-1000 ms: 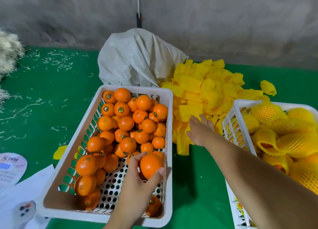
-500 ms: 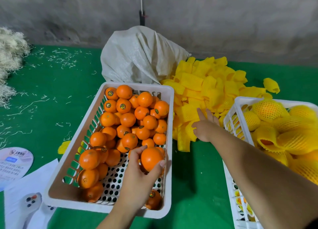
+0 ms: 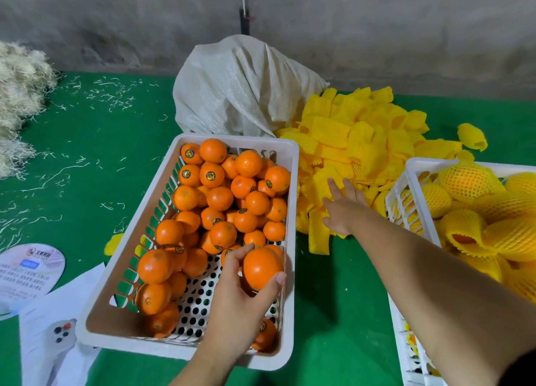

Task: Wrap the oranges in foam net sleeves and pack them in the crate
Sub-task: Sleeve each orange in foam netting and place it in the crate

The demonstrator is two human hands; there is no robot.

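Observation:
A white perforated crate (image 3: 291,200) in the middle holds many bare oranges. My left hand (image 3: 240,301) is inside its near right corner, fingers closed around one orange (image 3: 261,266). My right hand (image 3: 345,208) reaches with spread fingers onto the near edge of a pile of yellow foam net sleeves (image 3: 359,145); nothing is in its grasp. At the right edge a second white crate (image 3: 406,179) holds several oranges wrapped in yellow sleeves (image 3: 464,179).
A grey-white woven sack (image 3: 240,87) stands behind the orange crate against the concrete wall. White shredded fibre (image 3: 20,95) lies at the far left. Papers and a round printed card (image 3: 26,272) lie near left on the green mat (image 3: 339,298).
My right hand has moved forward from the near edge of the sleeve pile onto it, fingers spreading. My left hand keeps its grip on the same orange, lifted slightly.

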